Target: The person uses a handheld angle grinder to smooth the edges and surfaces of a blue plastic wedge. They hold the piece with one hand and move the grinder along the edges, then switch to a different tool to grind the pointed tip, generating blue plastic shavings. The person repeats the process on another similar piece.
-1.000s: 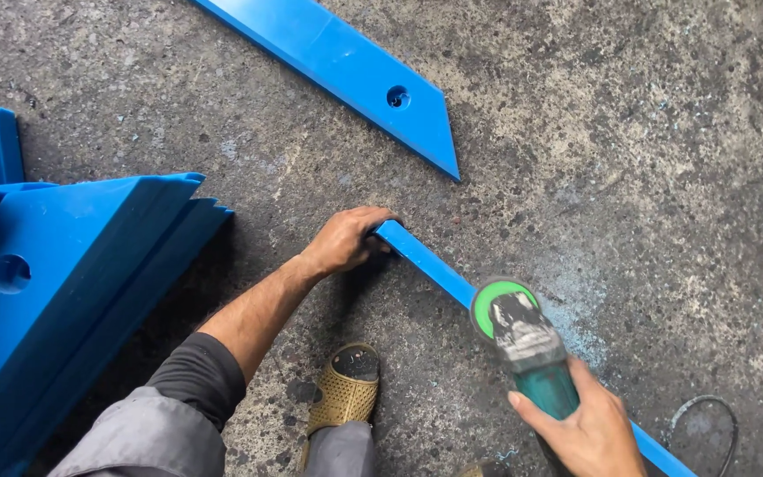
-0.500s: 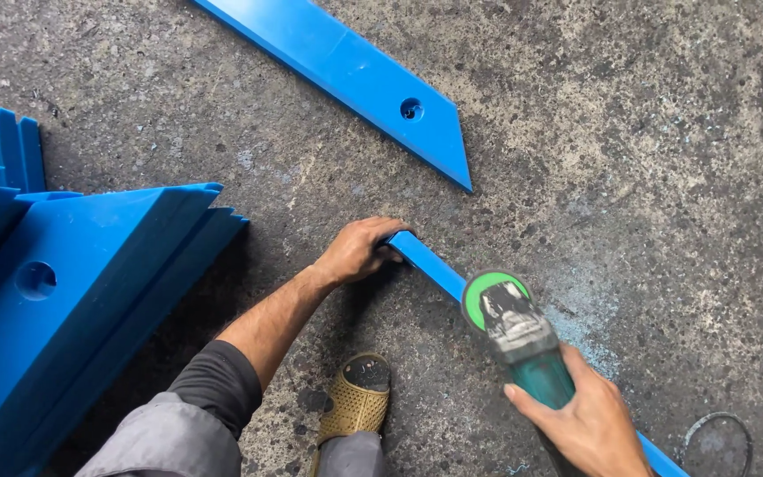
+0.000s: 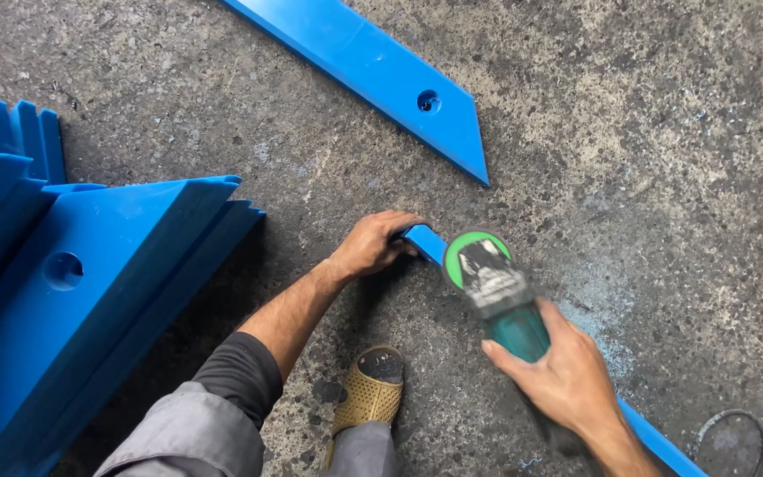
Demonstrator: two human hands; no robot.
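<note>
Grinding blue strip (image 3: 424, 240) with grinder (image 3: 496, 291)

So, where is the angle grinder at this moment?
In the head view, the angle grinder is right of centre, gripped by the right hand, its disc on the blue strip beside the left hand.

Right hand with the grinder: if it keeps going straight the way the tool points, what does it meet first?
The right hand aims the grinder up-left along the blue strip. First in line looks like the left hand gripping the strip's end, though depth is uncertain.
</note>
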